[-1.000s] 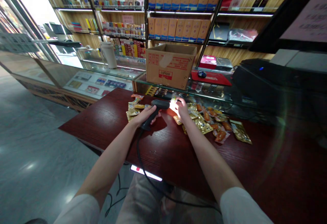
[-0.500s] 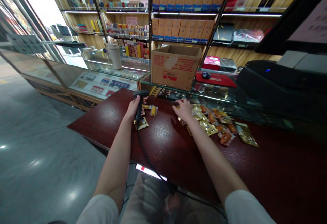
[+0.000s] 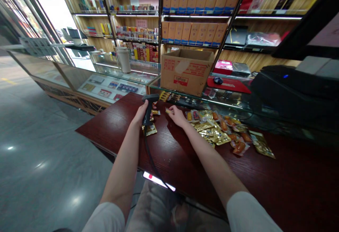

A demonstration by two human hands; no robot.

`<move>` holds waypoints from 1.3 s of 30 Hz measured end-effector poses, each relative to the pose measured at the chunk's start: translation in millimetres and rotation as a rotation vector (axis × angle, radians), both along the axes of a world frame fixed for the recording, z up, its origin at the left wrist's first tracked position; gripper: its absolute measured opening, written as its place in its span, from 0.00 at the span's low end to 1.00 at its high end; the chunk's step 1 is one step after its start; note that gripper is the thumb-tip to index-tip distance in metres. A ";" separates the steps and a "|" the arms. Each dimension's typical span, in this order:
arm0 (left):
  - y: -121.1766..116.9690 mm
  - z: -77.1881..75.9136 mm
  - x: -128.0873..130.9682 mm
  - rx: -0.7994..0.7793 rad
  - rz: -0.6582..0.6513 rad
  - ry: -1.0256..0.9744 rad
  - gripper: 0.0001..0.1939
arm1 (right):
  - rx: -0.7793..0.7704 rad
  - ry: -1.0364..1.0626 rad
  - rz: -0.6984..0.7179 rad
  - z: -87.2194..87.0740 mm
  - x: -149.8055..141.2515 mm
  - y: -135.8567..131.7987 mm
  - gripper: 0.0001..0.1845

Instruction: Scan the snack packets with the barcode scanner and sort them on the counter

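My left hand (image 3: 141,114) is wrapped round the handle of a black barcode scanner (image 3: 150,109), held upright above the dark red table (image 3: 169,150). Its cable hangs down toward the table's near edge. My right hand (image 3: 177,115) pinches a small yellow snack packet (image 3: 168,111) at its fingertips, just right of the scanner. Under the scanner lies a gold packet (image 3: 150,129), with another small packet (image 3: 156,112) partly hidden behind it. Right of my right hand is a pile of gold packets (image 3: 215,135) and clear-wrapped orange-brown snacks (image 3: 239,148).
An open cardboard box (image 3: 185,73) stands on the glass counter behind the table. Beside it are a red mat (image 3: 233,86) and a computer mouse (image 3: 218,80). A lit phone (image 3: 159,181) lies at the table's near edge. A black machine (image 3: 280,90) occupies the right.
My right hand has moved left from the pile toward the scanner and now pinches a yellow snack packet. My left hand still holds the scanner. The view has shifted slightly.
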State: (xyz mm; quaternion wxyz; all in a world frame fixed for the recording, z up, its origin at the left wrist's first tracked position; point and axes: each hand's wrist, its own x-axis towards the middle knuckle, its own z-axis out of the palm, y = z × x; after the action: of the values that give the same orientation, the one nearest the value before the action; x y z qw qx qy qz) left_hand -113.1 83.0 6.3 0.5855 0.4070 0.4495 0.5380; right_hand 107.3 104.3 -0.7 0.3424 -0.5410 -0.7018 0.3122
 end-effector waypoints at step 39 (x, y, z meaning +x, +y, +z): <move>-20.0 24.6 1.1 -0.049 0.066 0.078 0.34 | 0.248 -0.688 -0.303 6.7 78.0 -13.3 0.20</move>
State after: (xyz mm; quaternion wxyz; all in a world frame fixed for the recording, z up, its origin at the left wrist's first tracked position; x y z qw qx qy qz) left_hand -112.0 63.0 30.8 0.5594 0.3980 0.4982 0.5295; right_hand 185.3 91.0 6.0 0.1920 -0.6660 -0.7203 -0.0283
